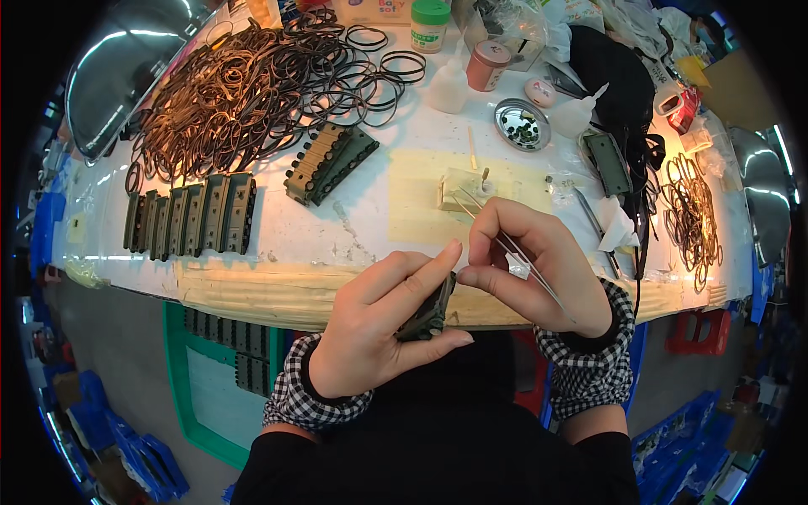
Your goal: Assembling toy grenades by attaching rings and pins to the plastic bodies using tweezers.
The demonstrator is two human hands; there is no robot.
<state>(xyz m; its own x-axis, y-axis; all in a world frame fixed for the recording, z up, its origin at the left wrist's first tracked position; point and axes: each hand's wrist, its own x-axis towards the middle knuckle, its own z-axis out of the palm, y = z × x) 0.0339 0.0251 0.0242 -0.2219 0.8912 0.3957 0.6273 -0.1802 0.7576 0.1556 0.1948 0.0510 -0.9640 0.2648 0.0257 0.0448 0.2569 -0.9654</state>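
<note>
My left hand is closed round a dark green moulded piece, held just off the table's padded front edge. Fingers cover much of that piece. My right hand holds slim metal tweezers slantwise across its fingers, and its thumb and fingertips are at the upper end of the green piece. Whether something small sits in that pinch is hidden. Beyond the hands, a cream block with a short upright pin stands on a yellowish sheet.
Similar green pieces stand in a row at left, with a wheeled pair nearby. A tangled heap of dark bands lies behind. A round metal dish holds small dark bits. A green tray sits below the table.
</note>
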